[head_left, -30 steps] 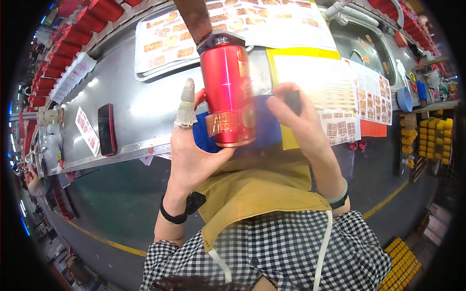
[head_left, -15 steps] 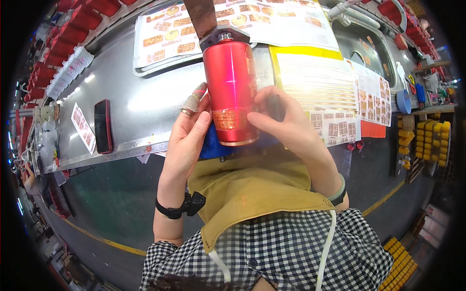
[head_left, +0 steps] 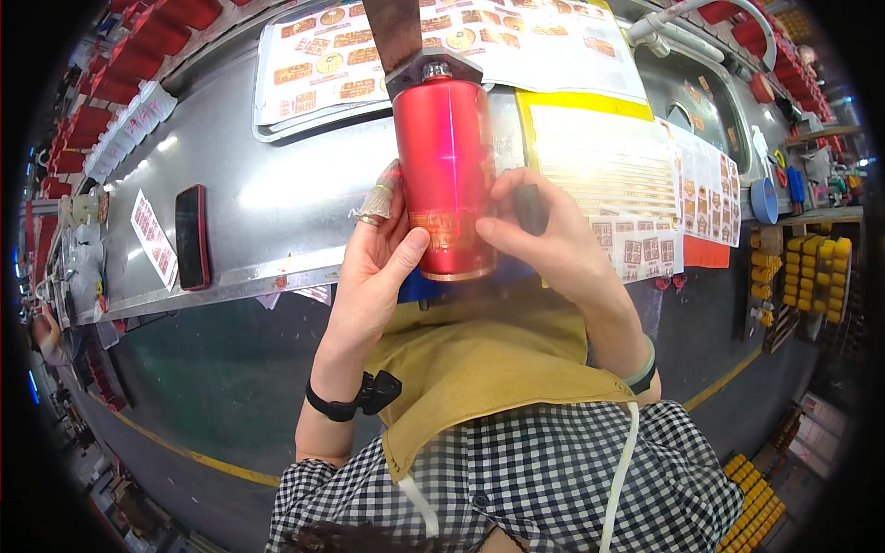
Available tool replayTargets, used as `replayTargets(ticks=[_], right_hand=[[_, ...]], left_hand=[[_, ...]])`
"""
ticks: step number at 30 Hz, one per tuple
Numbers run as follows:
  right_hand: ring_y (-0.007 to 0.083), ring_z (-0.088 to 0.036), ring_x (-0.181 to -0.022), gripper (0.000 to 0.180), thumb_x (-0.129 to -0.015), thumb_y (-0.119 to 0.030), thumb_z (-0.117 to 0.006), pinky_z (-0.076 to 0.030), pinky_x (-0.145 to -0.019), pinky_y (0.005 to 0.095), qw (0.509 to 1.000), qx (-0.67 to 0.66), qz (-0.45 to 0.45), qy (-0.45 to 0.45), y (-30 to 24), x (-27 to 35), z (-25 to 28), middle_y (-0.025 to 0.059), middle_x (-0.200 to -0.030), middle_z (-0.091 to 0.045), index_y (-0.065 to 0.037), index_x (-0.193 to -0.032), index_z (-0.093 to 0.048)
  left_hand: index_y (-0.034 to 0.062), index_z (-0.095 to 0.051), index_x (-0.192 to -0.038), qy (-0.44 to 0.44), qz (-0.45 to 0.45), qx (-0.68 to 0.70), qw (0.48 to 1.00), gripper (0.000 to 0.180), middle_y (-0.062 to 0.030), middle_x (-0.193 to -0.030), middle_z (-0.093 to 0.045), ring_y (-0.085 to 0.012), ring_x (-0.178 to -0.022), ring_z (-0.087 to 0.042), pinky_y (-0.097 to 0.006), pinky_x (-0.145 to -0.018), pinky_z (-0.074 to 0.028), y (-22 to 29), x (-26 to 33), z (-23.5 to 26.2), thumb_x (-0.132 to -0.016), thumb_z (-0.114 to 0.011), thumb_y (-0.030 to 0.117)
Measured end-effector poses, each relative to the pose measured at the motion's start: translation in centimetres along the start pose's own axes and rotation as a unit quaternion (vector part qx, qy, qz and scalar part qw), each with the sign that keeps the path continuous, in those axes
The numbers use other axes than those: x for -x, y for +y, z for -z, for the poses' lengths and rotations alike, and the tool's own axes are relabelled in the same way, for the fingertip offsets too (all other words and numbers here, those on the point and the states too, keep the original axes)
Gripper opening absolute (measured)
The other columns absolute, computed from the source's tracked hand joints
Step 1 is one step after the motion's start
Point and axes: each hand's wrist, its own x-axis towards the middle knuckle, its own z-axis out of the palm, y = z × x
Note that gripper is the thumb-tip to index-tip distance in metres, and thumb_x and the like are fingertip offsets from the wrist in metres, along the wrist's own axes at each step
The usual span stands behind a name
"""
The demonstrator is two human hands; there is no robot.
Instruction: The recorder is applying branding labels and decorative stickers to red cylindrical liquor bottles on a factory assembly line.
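Red bottle (head_left: 441, 152) is at the surface's (head_left: 277, 194) front edge, neck at the bracket (head_left: 433, 70). Left hand (head_left: 371, 247) cups its side; right hand (head_left: 551, 238) curls around a dark piece (head_left: 529, 210), thumb by the gold label (head_left: 446, 227). Looks like smoothing: press outward evenly.

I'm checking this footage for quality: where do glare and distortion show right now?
Head view: glare whitens patches of the metal counter and the striped sheet; head view: a bright streak runs down the red bottle; head view: the yellow floor line curves.
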Motion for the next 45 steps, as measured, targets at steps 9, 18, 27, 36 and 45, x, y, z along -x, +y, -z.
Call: replayTargets(ticks=[9,18,27,36,45], right_hand=[[0.0044,-0.045,-0.078,0.028,-0.089,-0.012,-0.078,-0.042,-0.069,0.0207,1.000,-0.018,0.000,0.001,0.12,-0.02,0.09,-0.0045,-0.088,-0.051,-0.004,-0.107,-0.059],[0.0045,-0.044,-0.078,0.029,-0.089,-0.013,-0.078,-0.042,-0.069,0.0208,1.000,0.005,0.002,0.011,0.17,0.08,-0.09,-0.0045,-0.088,-0.050,-0.004,-0.108,-0.059],[0.0048,-0.044,-0.078,0.030,-0.088,-0.013,-0.079,-0.041,-0.069,0.0211,1.000,0.009,0.002,0.005,0.08,0.05,-0.02,-0.0046,-0.088,-0.050,-0.004,-0.108,-0.058],[0.0053,-0.045,-0.085,0.033,-0.087,-0.010,-0.079,-0.042,-0.074,0.0215,1.000,0.021,0.002,-0.007,-0.10,0.25,0.21,-0.0030,-0.095,-0.051,-0.003,-0.112,-0.059],[0.0051,-0.045,-0.083,0.033,-0.087,-0.011,-0.079,-0.042,-0.073,0.0211,1.000,0.028,0.006,-0.010,-0.08,0.20,0.18,-0.0033,-0.092,-0.051,-0.004,-0.111,-0.058]], left_hand=[[-0.0036,-0.019,-0.161,0.011,0.002,-0.002,1.000,0.068,-0.0179,-0.164,-0.030,-0.0250,-0.152,-0.031,-0.040,-0.124,-0.031,0.29,-0.10,-0.57,-0.105,-0.057,0.006],[-0.0043,-0.020,-0.160,0.018,-0.013,0.015,1.000,0.065,-0.0175,-0.163,-0.031,-0.0249,-0.151,-0.033,-0.040,-0.123,-0.031,0.07,-0.10,-0.87,-0.106,-0.054,0.006],[-0.0030,-0.019,-0.161,0.023,-0.010,0.002,1.000,0.063,-0.0166,-0.163,-0.031,-0.0256,-0.151,-0.033,-0.039,-0.123,-0.032,0.04,0.03,-0.84,-0.107,-0.052,0.006],[-0.0026,-0.018,-0.161,0.014,-0.014,-0.004,1.000,0.063,-0.0167,-0.164,-0.029,-0.0260,-0.151,-0.032,-0.040,-0.123,-0.031,-0.08,0.02,-0.82,-0.108,-0.051,0.006],[-0.0031,-0.018,-0.161,0.017,-0.015,-0.009,1.000,0.063,-0.0171,-0.164,-0.030,-0.0257,-0.152,-0.031,-0.040,-0.123,-0.030,-0.03,0.03,-0.80,-0.108,-0.051,0.008]])
